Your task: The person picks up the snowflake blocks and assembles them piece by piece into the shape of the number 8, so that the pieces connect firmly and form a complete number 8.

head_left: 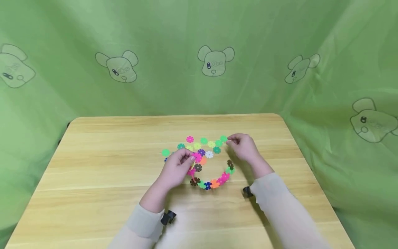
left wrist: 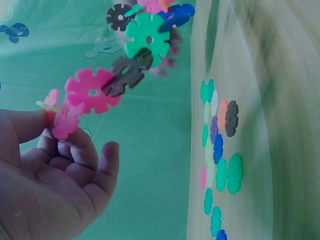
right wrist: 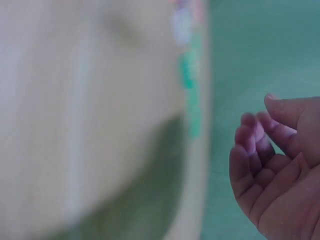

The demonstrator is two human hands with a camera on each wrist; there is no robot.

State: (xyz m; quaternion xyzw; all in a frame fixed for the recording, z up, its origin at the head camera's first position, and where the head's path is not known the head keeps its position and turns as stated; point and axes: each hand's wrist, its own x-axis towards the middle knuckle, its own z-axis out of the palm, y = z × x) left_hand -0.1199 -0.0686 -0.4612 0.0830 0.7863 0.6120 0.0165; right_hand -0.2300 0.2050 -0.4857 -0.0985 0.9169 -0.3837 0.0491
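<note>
My left hand [head_left: 174, 168] pinches one end of a chain of notched plastic snowflake discs [head_left: 214, 183]. The chain curves down and round to the right in pink, brown, green, blue and orange. Up close in the left wrist view, a pink disc [left wrist: 91, 92] hangs near the thumb and fingertips, slotted to a dark disc [left wrist: 125, 75]. Over the right side of the loose discs is my right hand [head_left: 245, 148], beside a green disc [head_left: 223, 138]. In the right wrist view its fingers [right wrist: 245, 137] are loosely bent, with nothing seen between them.
Loose snowflake discs lie scattered on the wooden table [head_left: 93, 180], among them a white disc [head_left: 209, 154], a purple disc [head_left: 201, 152] and a pink disc [head_left: 190, 139]. Green cloth [head_left: 168, 90] with mouse-like drawings hangs behind and beside the table.
</note>
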